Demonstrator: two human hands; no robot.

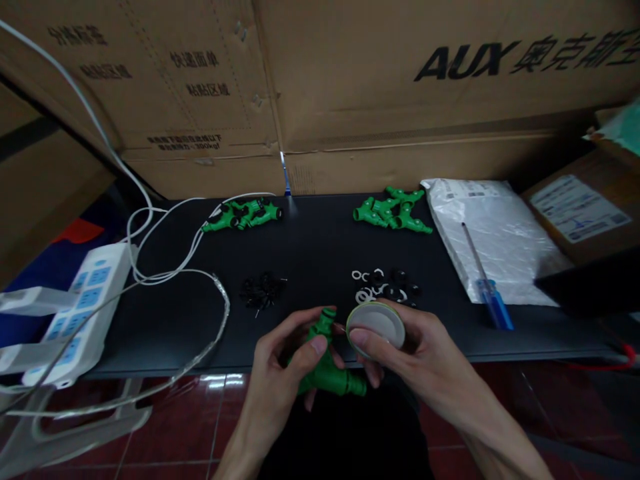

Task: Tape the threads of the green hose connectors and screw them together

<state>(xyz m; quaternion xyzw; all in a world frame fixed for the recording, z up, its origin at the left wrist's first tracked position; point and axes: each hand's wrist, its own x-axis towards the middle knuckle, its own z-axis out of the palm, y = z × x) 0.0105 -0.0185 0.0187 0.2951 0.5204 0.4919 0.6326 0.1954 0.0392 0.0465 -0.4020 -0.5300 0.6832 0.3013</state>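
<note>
Wrapped in my left hand [280, 363] is a green plastic hose splitter [335, 377], a branched fitting held at the table's front edge. Just right of it, my right hand [430, 347] grips a small round cup or lid [384, 319] with a pale inside and a yellow-green rim, tilted toward the splitter. What it contains, if anything, I cannot make out. Beyond my right hand lie white and black rings [367, 293] on the table. A pile of small black parts [263, 291] sits left of them.
Green fittings stand in two groups at the back, left [243, 215] and right [393, 212]. A blue-handled screwdriver [493, 303] rests against a white plastic bag [500, 233]. White cables run to a power strip [83, 313] at left. Cardboard [350, 93] walls the back.
</note>
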